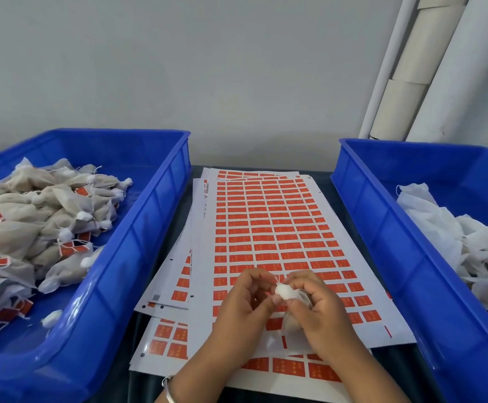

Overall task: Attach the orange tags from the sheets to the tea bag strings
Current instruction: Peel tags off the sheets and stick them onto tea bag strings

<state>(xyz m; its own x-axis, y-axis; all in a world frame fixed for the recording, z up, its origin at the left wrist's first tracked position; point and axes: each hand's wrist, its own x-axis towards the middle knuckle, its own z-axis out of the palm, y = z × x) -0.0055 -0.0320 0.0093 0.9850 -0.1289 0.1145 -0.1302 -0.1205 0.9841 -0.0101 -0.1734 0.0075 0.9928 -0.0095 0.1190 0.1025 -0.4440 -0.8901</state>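
Left bin (138, 228): many tagged bags done. Right bin (382, 228): untagged bags left. Your left hand (238, 309) and right hand (321, 306) both pinch one bag (285, 290) over the sheets (266, 216).

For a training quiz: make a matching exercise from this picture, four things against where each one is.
Things:
1. tagged tea bags
2. tag sheets
3. white bags
4. tea bag

Places:
A. in the right bin
B. held in both hands
C. in the left bin
D. on the table between the bins

Pairs: 1-C, 2-D, 3-A, 4-B. The left hand and right hand hold it.
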